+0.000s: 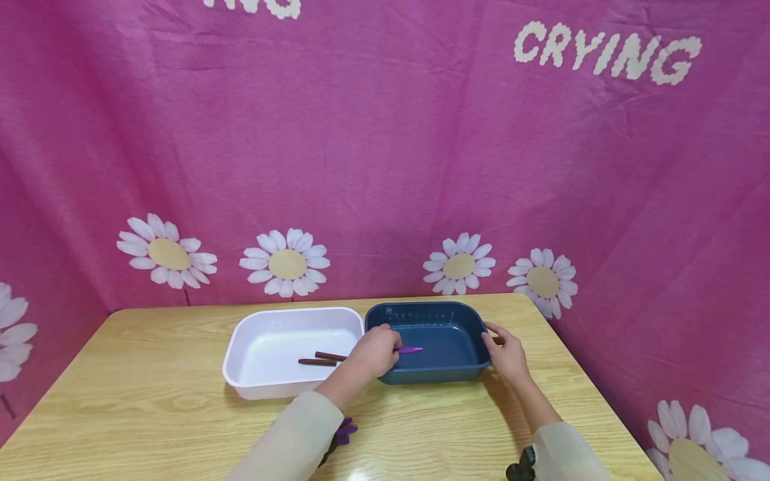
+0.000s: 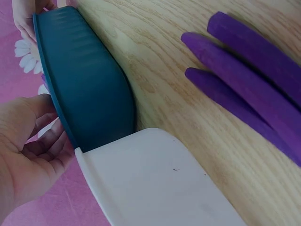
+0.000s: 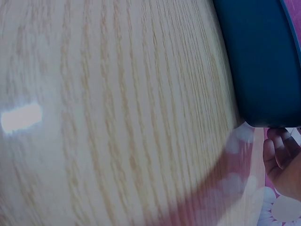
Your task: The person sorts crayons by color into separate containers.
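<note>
My left hand [image 1: 375, 351] reaches over the near left corner of a dark blue plastic bin [image 1: 415, 376] and holds a purple crayon [image 1: 411, 350], whose tapered end points right, inside the bin's outline. The rest of that crayon is hidden by the fingers. At the bin's right end, my right hand [image 1: 508, 354] holds the rim with thumb and fingers. A white bin [image 1: 255, 389] stands directly left of the blue one, their ends meeting. Two brown crayons [image 1: 317, 362] lie in it, partly covered by my left hand.
Several more purple crayons [image 2: 249, 80] lie on the wooden table [image 1: 150, 401] in front of the bins, mostly behind the left sleeve in the head view. A pink cloth [image 1: 373, 167] with daisies hangs behind the table and along its sides.
</note>
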Tool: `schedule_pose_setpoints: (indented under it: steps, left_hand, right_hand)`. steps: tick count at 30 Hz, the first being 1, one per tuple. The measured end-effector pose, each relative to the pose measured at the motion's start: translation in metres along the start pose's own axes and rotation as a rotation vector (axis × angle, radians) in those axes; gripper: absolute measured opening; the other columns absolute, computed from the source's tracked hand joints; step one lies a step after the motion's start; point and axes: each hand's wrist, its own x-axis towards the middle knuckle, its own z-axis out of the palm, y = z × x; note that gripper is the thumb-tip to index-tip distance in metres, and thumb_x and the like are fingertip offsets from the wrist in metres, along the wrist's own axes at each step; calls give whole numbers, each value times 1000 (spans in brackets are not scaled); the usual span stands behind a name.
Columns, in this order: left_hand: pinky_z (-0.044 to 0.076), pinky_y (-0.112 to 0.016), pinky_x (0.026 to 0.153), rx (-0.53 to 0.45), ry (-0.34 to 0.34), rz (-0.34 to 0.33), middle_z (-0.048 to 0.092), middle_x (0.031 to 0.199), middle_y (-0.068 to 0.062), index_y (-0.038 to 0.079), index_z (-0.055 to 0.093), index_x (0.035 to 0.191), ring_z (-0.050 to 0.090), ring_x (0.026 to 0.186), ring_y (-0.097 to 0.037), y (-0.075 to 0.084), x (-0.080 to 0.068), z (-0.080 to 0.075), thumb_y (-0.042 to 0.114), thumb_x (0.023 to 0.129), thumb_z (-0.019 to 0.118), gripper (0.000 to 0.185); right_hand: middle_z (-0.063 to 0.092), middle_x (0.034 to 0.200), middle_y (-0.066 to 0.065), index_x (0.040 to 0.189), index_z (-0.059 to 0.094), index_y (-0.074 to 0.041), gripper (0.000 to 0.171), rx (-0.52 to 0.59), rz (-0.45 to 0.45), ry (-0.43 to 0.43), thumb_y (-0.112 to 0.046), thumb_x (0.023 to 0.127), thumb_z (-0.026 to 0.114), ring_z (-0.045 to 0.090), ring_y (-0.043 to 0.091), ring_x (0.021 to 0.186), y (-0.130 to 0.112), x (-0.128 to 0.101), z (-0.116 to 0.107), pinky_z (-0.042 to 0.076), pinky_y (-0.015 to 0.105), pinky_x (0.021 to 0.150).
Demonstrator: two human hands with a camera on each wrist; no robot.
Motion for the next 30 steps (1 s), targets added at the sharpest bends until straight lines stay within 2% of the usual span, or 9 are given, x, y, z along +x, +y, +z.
schedule_pose_setpoints:
  steps: [7,18,25,30]
  left_hand:
    - [50,-28,76,8,-19,-16,60,82,-2,10,71,87,57,81,-16,-1,8,5,14,84,65,8]
    - [49,-29,87,-14,-93,-55,61,92,-4,10,71,95,59,90,-17,4,18,11,16,87,64,12]
    - [48,-33,90,-91,-125,-83,63,97,-5,10,70,96,58,95,-19,5,22,17,16,88,64,12]
    - [47,-34,90,-141,-125,-103,64,94,-5,11,70,94,57,93,-19,5,25,22,16,87,64,10]
  right_hand:
    - [62,104,27,129,54,-1,37,-1,0,0,-18,96,51,61,29,88,1,1,0,52,26,67]
    - [64,101,28,126,56,0,35,2,-20,27,-16,94,53,62,26,84,3,3,-1,48,19,63]
    - [63,101,27,127,55,-1,35,13,-7,19,-16,95,52,62,25,82,4,2,0,51,23,63]
    - [63,103,27,127,56,-2,35,17,-9,17,-16,95,53,62,25,84,6,2,1,52,24,64]
